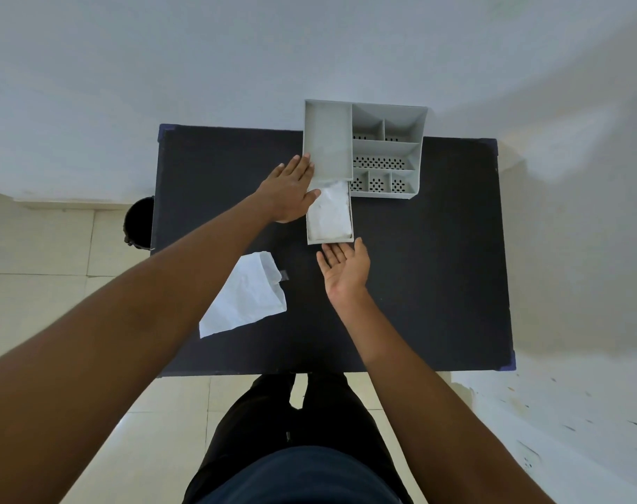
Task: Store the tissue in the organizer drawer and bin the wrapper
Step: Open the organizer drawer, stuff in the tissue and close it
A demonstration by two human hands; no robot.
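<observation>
A grey organizer (386, 147) stands at the far edge of the black table (436, 285). Its drawer (331, 242) is pulled out toward me, and the white tissue (329, 212) lies inside it. My left hand (289, 192) rests flat against the organizer's left side, fingers apart, holding nothing. Just in front of the drawer's front edge is my right hand (346, 269), palm up and open, its fingertips at or very near the drawer. The white wrapper (246, 298) lies crumpled on the table to the left, partly behind my left forearm.
A black bin (139, 221) stands on the floor beside the table's left edge. A white wall runs behind the table. My legs are at the table's near edge.
</observation>
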